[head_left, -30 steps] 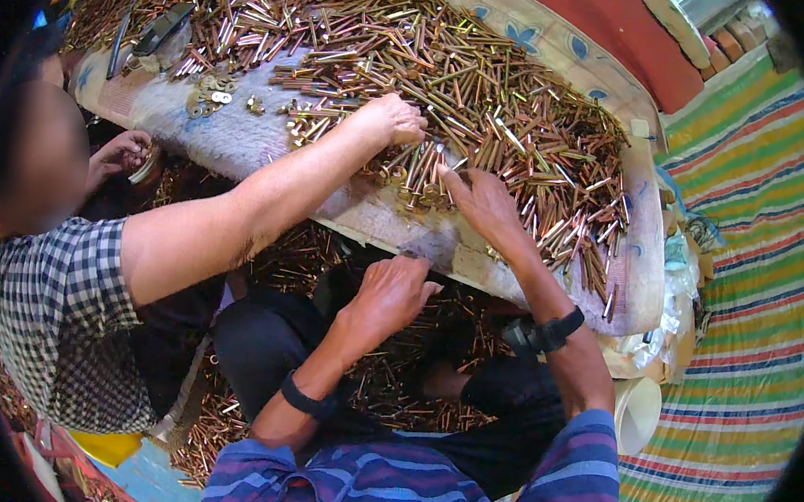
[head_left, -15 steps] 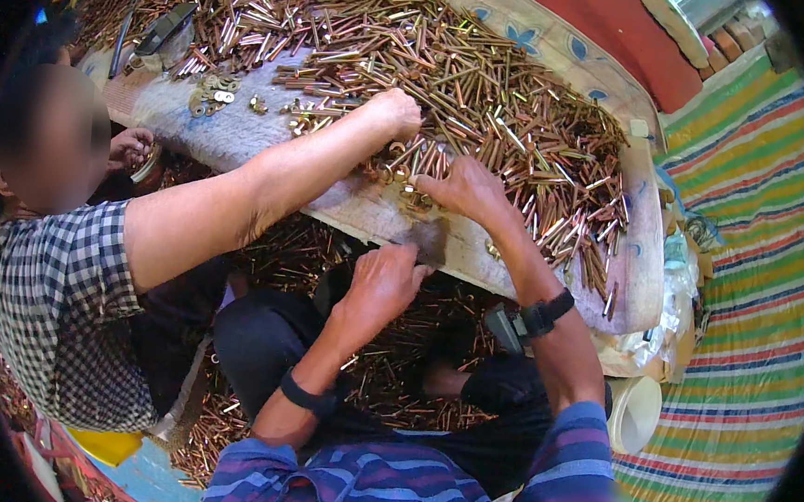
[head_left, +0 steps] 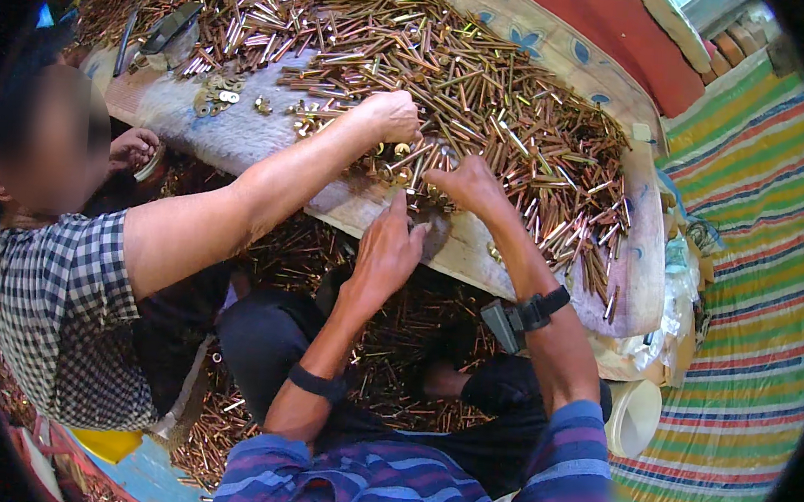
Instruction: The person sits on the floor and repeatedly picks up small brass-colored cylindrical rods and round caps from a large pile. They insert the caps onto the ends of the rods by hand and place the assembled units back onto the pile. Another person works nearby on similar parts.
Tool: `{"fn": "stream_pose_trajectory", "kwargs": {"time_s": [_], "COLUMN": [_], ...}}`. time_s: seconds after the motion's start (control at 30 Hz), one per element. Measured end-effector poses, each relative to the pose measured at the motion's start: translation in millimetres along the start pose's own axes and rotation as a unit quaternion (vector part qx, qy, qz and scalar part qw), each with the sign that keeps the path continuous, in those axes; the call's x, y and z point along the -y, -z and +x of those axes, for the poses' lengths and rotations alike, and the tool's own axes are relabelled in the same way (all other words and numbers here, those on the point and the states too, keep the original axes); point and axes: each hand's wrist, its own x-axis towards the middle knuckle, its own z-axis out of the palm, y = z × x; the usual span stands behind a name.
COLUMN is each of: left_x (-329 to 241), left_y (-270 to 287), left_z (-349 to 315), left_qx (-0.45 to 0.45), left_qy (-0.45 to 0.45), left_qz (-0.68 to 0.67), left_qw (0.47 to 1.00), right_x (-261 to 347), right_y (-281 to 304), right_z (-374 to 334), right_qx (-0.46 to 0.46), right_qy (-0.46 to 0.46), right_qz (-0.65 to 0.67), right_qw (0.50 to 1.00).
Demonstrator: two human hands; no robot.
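A large heap of brassy metal rods, seemingly bolts, covers the low cloth-topped table. Small round nuts lie by its near edge, between the heap and my hands. My left hand reaches up to that edge, index finger stretched out and thumb apart; nothing shows in it. Over the nuts and bolts, my right hand bends inward with curled fingers, and whatever they hold is hidden. Just beyond, a co-worker's fist comes across from the left above the pile.
The co-worker in a checked shirt sits close on my left, the arm crossing the table. Flat washers lie on the cloth to the left. More bolts cover the floor below. A white bucket stands right, beside a striped sheet.
My left hand has risen to the table edge and its index finger has stretched toward the nuts. My right hand has shifted slightly right. The co-worker's fist stays over the heap.
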Motion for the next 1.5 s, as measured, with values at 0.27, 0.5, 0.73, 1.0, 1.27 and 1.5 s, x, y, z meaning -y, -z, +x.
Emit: {"fn": "stream_pose_trajectory", "kwargs": {"time_s": [0.27,0.5,0.73,1.0,1.27,1.5], "left_x": [-1.9,3.0,4.6,13.6,17.8,13.1], "left_y": [0.6,-1.2,0.6,-6.1,-8.3,-3.2], "left_z": [-0.1,-1.1,-2.3,-4.4,-6.2,-5.8], "left_qx": [0.018,0.032,0.039,-0.014,-0.01,0.009], "left_qy": [0.006,0.012,0.006,-0.04,-0.036,-0.012], "left_qz": [-0.059,-0.04,-0.088,-0.038,-0.034,-0.075], "left_qw": [0.998,0.999,0.995,0.998,0.999,0.997], "right_x": [23.0,23.3,9.2,-40.4,-45.1,-21.5], "right_y": [19.5,15.7,4.8,-12.7,-11.4,1.8], "right_z": [-8.8,-13.1,-5.4,2.7,-16.8,-32.5], "right_qx": [0.074,0.024,0.026,0.016,-0.049,-0.049], "right_qy": [-0.025,0.042,-0.045,0.005,0.162,0.099], "right_qz": [-0.046,-0.055,0.001,0.161,0.214,0.311], "right_qw": [0.996,0.997,0.999,0.987,0.962,0.944]}}
